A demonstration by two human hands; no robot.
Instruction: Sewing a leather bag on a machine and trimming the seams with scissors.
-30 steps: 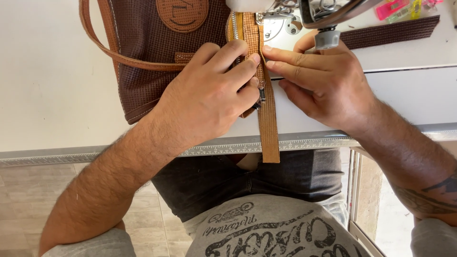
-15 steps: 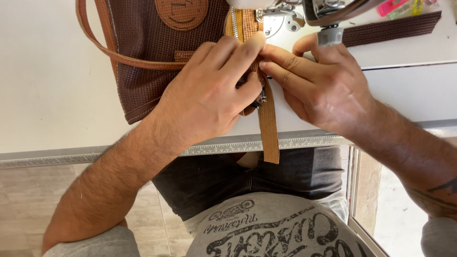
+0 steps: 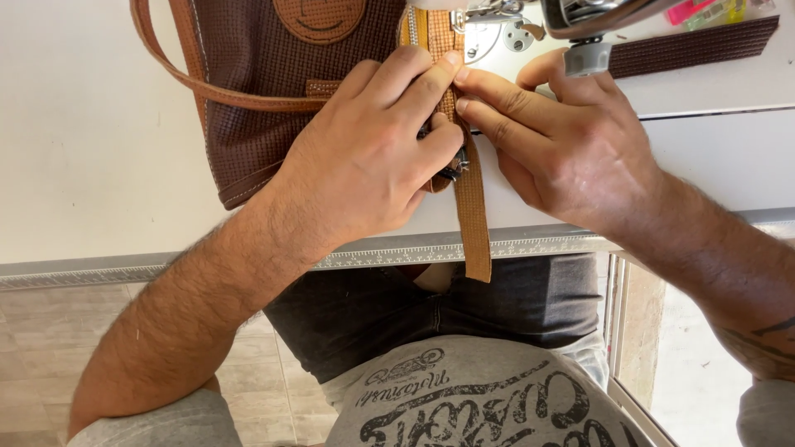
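The left hand (image 3: 364, 165) pinched a tan webbing strap (image 3: 472, 207) against a brown bag (image 3: 257, 91) on the white table (image 3: 91, 149). The right hand (image 3: 555, 141) pressed it flat beside the sewing machine (image 3: 530, 25). Fingertips risked the needle; the strap could skew.

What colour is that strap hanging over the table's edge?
The strap is tan, a light orange-brown; the head camera shows it well.
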